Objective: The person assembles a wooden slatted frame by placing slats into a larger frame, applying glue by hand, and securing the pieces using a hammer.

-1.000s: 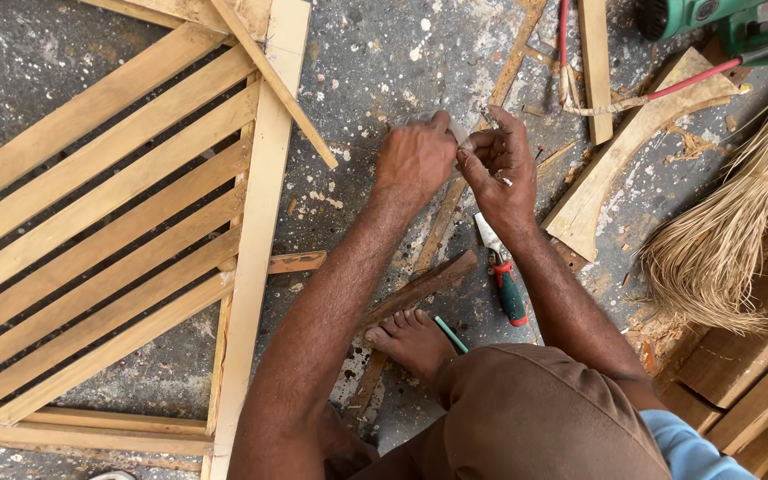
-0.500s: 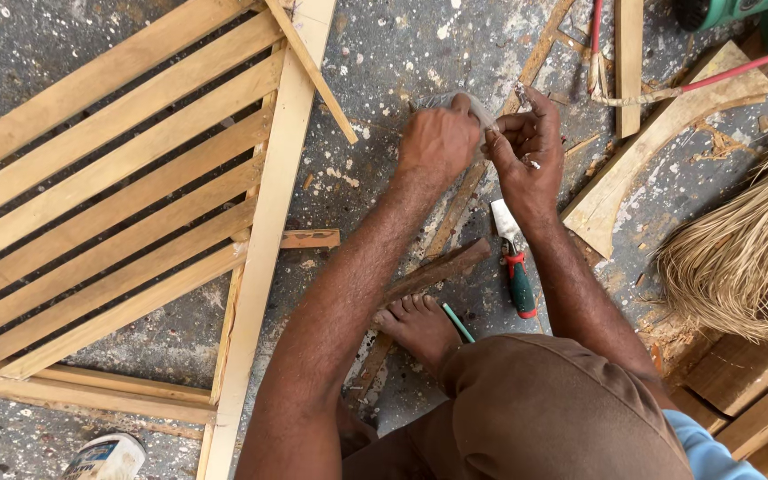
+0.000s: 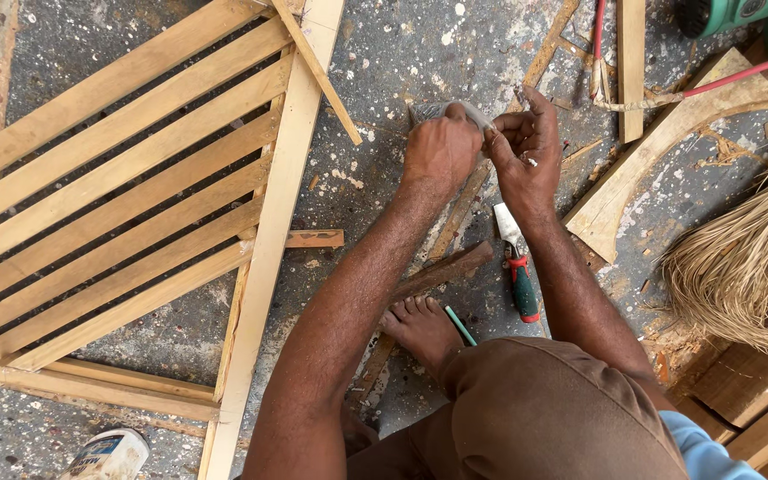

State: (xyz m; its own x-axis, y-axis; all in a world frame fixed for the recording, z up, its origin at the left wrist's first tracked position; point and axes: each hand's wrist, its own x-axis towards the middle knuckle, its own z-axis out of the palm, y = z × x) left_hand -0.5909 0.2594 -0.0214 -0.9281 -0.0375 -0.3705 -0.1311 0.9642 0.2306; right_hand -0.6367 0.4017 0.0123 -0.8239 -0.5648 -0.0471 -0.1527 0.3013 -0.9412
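The small grey flat piece (image 3: pixel 427 112), which looks like a scrap of abrasive sheet or thin metal, sits under your left hand (image 3: pixel 442 151) on the paint-speckled grey concrete floor (image 3: pixel 402 53), just above the long thin wooden strip (image 3: pixel 455 218) that runs diagonally beneath both your hands. Your left fingers are curled down and pressed together on that piece, with only its upper edge showing past your knuckles. Your right hand (image 3: pixel 524 151) is touching the left, its fingers bent inward and pinching something small and pale at the tips; what it is cannot be made out.

Just below your right wrist lies a red-and-green-handled chisel (image 3: pixel 517 271) with its pale blade pointing up toward your hands. Your bare foot (image 3: pixel 421 327) rests on the strip lower down, beside a dark brown wooden offcut (image 3: pixel 442 271) and a thin green pencil (image 3: pixel 460 326).

To your left a pale slatted wooden frame (image 3: pixel 117 204) lies flat on the floor, its long side rail near your left forearm. To your right there is a curved light wooden board (image 3: pixel 660 169), a bundle of straw-coloured fibres (image 3: pixel 740 267), and a green power tool (image 3: pixel 757 18) at the top corner with a red cord (image 3: pixel 731 78) running off it. A white can (image 3: pixel 110 453) shows at the lower left edge.
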